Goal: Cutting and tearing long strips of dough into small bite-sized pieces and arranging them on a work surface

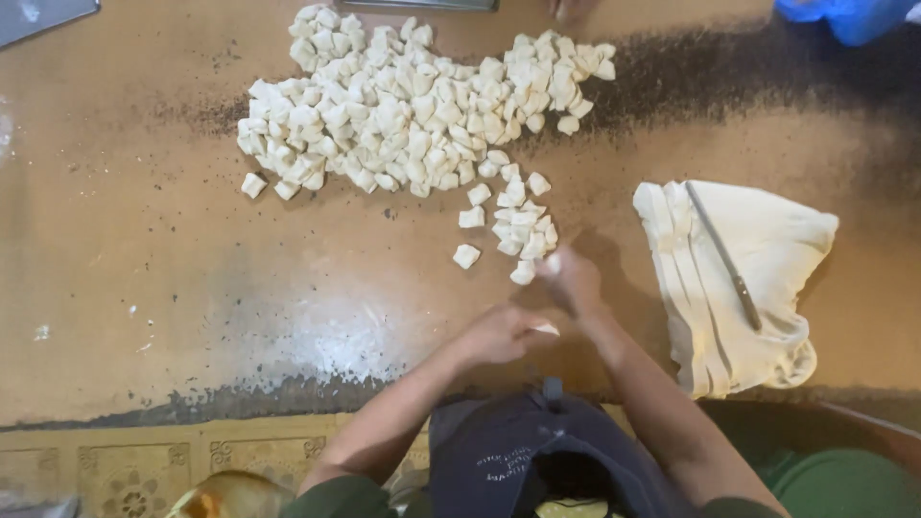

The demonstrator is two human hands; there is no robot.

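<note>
Nearest the lens: dark blue cap point(537, 451), seen from above, with two bare forearms running forward from it onto brown worktop point(144, 249). Left hand point(501, 333) curled loosely around small white dough piece point(547, 329), its tip peeping out past the fingers on the right side. Right hand point(572, 278) just beyond, blurred, raised a little over the surface; fingers bunched, with something pale at their tips that might have been dough, though whether gripped or let go, impossible to tell through the blur. Directly beside that hand, small cluster of cut dough chunks point(518, 225), with one loose chunk point(466, 255) lying apart to its left. Off to the right, well clear of both hands, pale slab of dough point(767, 249) scored into long strips down its left side, with slim metal knife point(726, 261) laid diagonally on top. Farther back, large heap of dough chunks point(413, 105) spread wide across the worktop, joined to the small cluster by a thin trail of pieces. Dark, worn patches visible on the surface around the heap and along the near edge. At the far edge, blue plastic bag point(844, 14) in the right corner and grey metal tray point(38, 14) in the left corner, both cut off by the frame.
</note>
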